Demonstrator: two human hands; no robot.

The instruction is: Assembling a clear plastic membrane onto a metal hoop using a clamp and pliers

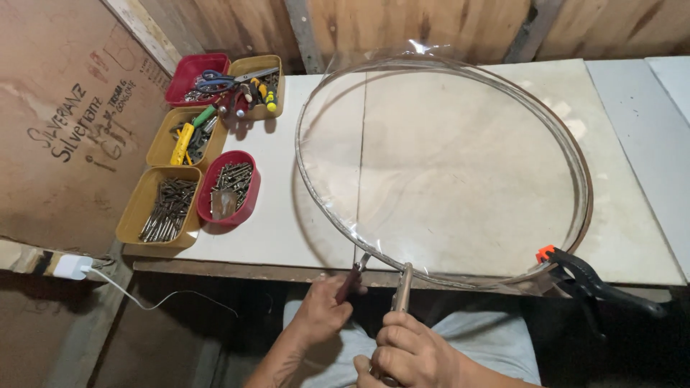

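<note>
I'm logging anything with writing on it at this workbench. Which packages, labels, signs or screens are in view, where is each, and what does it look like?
Handwritten marking: on the brown board at the left, beside the trays; dark, slanted scrawl in several lines.
No packages, printed labels or screens show anywhere else.

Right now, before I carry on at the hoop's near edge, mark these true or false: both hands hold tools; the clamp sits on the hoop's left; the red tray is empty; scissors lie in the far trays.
1. Left hand and right hand each hold a tool at the hoop: true.
2. Spring clamp is on the hoop's left: false, near right.
3. Red tray is empty: false, it holds metal pieces.
4. Scissors lie across the far trays: true.
</note>
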